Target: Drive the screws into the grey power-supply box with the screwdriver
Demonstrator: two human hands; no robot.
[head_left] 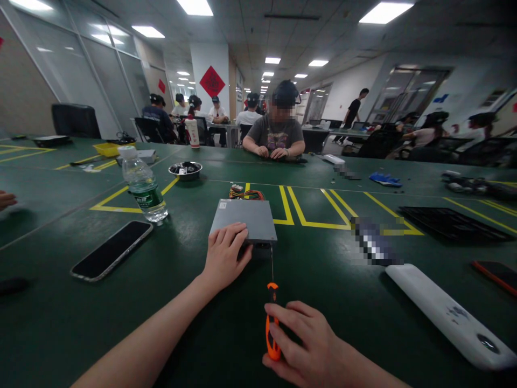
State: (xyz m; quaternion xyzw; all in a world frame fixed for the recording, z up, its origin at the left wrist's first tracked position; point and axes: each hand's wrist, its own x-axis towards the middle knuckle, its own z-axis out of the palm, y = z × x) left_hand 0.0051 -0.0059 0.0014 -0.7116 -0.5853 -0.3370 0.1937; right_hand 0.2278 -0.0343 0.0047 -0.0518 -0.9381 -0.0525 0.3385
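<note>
A grey metal computer power supply (250, 216) lies on the green table, its bundle of coloured cables (252, 194) at the far side. My left hand (228, 250) rests on its near left corner, fingers over the top and thumb at the front face. In my right hand (302, 339) is an orange and black screwdriver (273, 318), gripped by the handle between thumb and fingers. Its thin shaft points away from me, and the tip reaches the near right corner of the power supply. Whether the tip sits in a screw is too small to tell.
Left of the power supply stand a water bottle (145, 186) and a phone (113, 250). A metal bowl (186, 170) of small parts is farther back. To the right lie a long white device (448, 312) and a black panel (452, 223). A person (278, 129) sits opposite.
</note>
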